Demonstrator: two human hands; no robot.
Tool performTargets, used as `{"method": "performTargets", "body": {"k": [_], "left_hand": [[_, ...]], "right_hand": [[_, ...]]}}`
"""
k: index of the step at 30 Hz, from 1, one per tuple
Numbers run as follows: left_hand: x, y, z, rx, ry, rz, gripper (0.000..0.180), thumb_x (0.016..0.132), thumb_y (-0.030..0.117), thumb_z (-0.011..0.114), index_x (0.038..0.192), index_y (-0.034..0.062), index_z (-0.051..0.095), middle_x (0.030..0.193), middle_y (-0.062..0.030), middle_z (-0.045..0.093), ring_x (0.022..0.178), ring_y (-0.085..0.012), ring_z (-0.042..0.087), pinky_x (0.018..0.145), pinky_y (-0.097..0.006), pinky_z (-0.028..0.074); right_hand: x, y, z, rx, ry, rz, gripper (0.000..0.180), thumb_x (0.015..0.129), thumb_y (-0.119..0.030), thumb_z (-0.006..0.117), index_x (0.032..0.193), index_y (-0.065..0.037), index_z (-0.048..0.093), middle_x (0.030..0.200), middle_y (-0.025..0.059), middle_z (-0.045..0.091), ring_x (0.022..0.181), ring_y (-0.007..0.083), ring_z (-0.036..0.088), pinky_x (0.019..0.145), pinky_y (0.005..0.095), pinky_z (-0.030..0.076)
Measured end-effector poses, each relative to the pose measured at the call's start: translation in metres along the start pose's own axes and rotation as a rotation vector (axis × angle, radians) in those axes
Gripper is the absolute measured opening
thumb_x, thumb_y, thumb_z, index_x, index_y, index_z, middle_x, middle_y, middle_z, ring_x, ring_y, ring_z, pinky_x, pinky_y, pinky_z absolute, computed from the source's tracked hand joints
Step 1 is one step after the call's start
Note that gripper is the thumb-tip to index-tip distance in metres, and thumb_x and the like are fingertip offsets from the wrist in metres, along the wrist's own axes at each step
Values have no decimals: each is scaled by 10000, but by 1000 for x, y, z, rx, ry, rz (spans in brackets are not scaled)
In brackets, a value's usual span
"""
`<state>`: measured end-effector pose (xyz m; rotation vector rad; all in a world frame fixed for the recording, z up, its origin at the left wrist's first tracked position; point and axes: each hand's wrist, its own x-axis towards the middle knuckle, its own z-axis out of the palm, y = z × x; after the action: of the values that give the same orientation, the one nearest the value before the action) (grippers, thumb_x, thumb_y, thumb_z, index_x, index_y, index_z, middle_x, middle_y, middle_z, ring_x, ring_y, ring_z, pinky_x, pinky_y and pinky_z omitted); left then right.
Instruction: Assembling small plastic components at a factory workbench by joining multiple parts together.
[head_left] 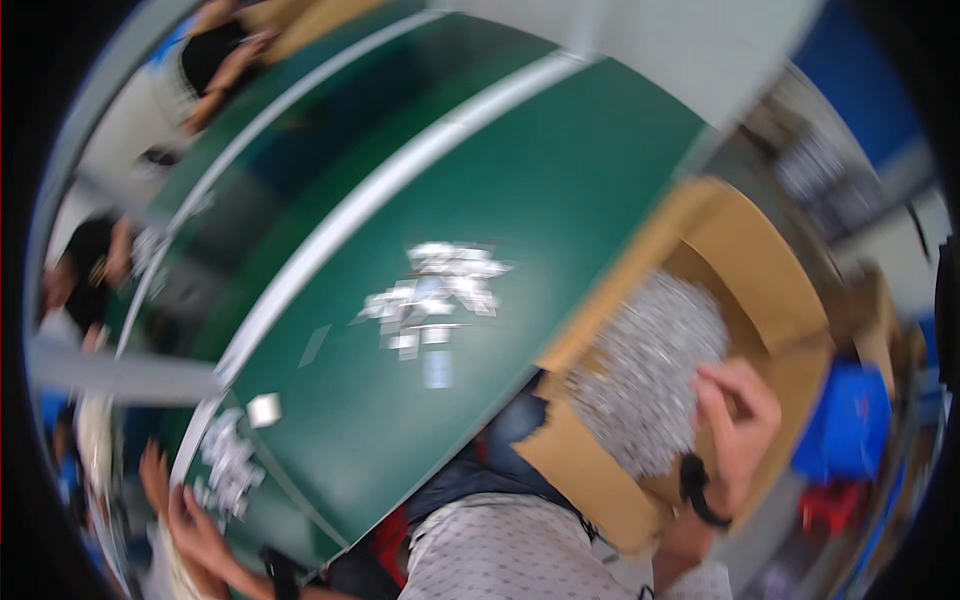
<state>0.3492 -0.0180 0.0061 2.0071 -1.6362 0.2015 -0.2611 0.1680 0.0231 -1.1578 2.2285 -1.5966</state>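
My right hand (742,412), with a black band on its wrist, is over a cardboard box (590,450) at my right. Its fingers are curled together at the edge of a heap of small clear, shiny pieces (650,370); whatever is between the fingertips is too blurred to make out. Far off to the left, my left hand (200,535) also has a dark band at the wrist. Its fingers stretch out apart beside a pile of small white and clear pieces (230,465) on the green tabletop (540,200). Nothing shows in it.
Mid-table lies a scattered cluster of white pieces (440,280), with a pale blue rectangle (438,369) near it. A small white block (264,410) sits by the white rail (340,215). Another person's hand (154,478) is near my left. A blue bag (845,420) stands right of the box.
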Motion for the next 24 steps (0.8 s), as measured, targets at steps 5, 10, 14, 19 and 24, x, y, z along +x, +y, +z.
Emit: {"method": "performTargets", "body": {"k": [5,10,14,19,24], "left_hand": [[-57,203,34,-609,-456,169,227,993,92,606,1121,-67,703,1031,-151,715,925,-220,668,834,-344,531],[-118,302,57,-850,-1003,332,104,878,10,680,954,-44,726,833,-92,676,735,-152,616,670,-270,490],[-129,313,75,-773,-987,426,82,855,-5,688,918,-35,732,786,-90,660,686,-158,603,626,-270,464],[-126,308,85,-735,-969,406,73,855,2,695,902,-35,737,755,-85,646,666,-147,598,608,-270,455],[-124,312,88,-726,-1026,231,77,880,22,691,896,-35,741,741,-76,646,608,-124,589,549,-246,448]], "right_hand": [[48,37,-11,127,275,160,128,934,-66,707,983,47,740,796,72,723,576,84,586,523,218,449],[45,278,4,-386,-11,530,131,877,-178,703,907,-85,790,796,84,746,666,148,713,622,320,550],[-10,365,64,-715,-223,586,151,834,-207,705,867,-92,796,830,130,758,751,268,739,716,394,576],[-25,396,85,-896,-280,442,148,781,-224,744,850,-102,792,876,185,741,838,371,719,768,453,567],[-29,408,94,-892,-348,502,154,785,-191,726,789,-42,764,850,216,724,834,398,715,750,468,568]]}}
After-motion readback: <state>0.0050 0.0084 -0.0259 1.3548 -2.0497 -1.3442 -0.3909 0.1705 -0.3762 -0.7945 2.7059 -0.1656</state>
